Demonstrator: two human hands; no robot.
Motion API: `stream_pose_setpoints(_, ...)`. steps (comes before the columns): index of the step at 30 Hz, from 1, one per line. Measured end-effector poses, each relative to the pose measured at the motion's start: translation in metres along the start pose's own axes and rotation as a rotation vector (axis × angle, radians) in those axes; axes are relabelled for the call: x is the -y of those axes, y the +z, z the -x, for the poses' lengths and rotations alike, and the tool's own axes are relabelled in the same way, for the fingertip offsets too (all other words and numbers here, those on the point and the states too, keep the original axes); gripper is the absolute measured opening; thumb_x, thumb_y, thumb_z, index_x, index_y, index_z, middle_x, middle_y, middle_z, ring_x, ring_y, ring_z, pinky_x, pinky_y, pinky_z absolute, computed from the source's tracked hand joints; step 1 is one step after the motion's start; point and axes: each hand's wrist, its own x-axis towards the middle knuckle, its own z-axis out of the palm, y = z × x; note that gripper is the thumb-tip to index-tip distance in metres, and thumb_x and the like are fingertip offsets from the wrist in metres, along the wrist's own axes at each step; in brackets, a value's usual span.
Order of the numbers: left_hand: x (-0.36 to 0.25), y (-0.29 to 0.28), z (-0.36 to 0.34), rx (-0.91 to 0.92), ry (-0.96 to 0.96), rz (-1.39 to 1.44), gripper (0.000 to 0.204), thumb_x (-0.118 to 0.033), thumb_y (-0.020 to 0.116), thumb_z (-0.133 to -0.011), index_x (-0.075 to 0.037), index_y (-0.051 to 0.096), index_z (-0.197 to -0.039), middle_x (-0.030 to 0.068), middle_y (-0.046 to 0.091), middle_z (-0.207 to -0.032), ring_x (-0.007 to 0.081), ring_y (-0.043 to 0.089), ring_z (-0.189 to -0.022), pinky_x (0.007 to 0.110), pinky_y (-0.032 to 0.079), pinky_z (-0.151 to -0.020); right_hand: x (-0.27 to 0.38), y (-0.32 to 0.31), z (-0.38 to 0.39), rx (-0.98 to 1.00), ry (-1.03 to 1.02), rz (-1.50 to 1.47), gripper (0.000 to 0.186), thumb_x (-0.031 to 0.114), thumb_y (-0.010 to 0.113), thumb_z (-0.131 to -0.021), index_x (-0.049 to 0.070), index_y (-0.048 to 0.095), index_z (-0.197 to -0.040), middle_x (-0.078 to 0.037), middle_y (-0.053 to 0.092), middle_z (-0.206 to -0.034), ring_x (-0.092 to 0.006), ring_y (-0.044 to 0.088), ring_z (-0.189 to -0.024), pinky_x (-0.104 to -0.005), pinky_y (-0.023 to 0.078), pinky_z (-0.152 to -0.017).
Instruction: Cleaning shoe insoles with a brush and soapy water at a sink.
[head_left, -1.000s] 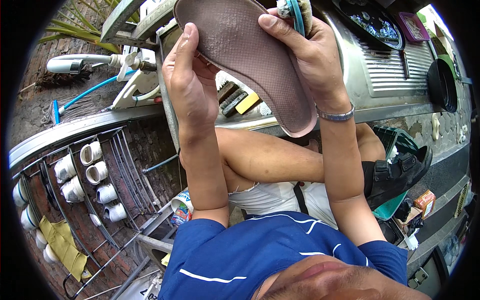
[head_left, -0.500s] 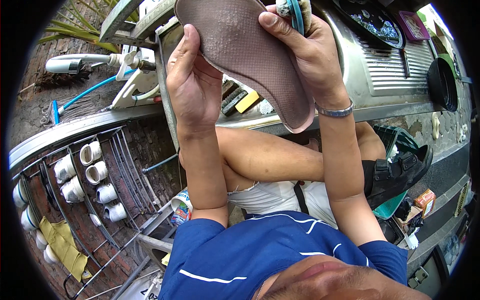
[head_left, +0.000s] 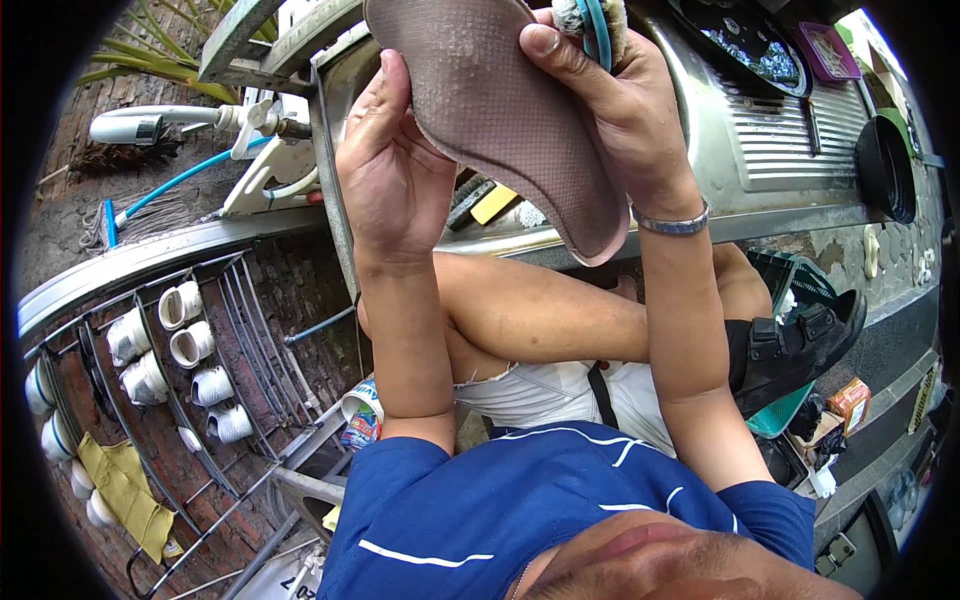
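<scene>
Across the far side ran a steel worktop (head_left: pixel 780 222), with white shoes (head_left: pixel 145 385) ranged at near left. Head view: a brown insole (head_left: pixel 505 95) was raised over the worktop, narrower end toward the near right. The right hand (head_left: pixel 640 120) was clamped on its right edge and also held a brush (head_left: pixel 598 35). The left hand (head_left: pixel 400 185) lay at its left edge, fingers partly hidden; their grip could not be told. The insole was already out of any shoe; whether its specked face was finished remained unclear.

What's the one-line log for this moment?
left hand: at insole edge | right hand: holding insole, brush | white shoes: off to the left
</scene>
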Motion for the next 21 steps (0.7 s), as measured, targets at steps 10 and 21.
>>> stream_pose_setpoints(10, 0.003, 0.0034, 0.0016, -0.003, -0.047, 0.02, 0.035, -0.022, 0.04, -0.109, 0.003, 0.057, -0.125, 0.0138, 0.068, -0.121, 0.0199, 0.068, -0.109, 0.035, 0.052, -0.097, 0.0019, 0.001, 0.0017, 0.027, 0.033, -0.049, 0.021, 0.022, 0.076, -0.091, 0.004, 0.068, -0.1, 0.005, 0.063, -0.088, -0.0038, 0.056, -0.079, -0.0186, 0.045, -0.07)
stream_pose_setpoints(21, 0.004, 0.0042, 0.0033, -0.07, -0.04, -0.005, 0.032, -0.021, 0.04, -0.109, 0.001, 0.058, -0.124, 0.012, 0.069, -0.119, 0.0186, 0.068, -0.108, 0.034, 0.053, -0.095, -0.0015, -0.0006, 0.0015, 0.032, 0.045, -0.067, 0.02, 0.022, 0.076, -0.091, 0.006, 0.068, -0.099, 0.005, 0.063, -0.088, -0.0036, 0.056, -0.08, -0.0183, 0.045, -0.071)
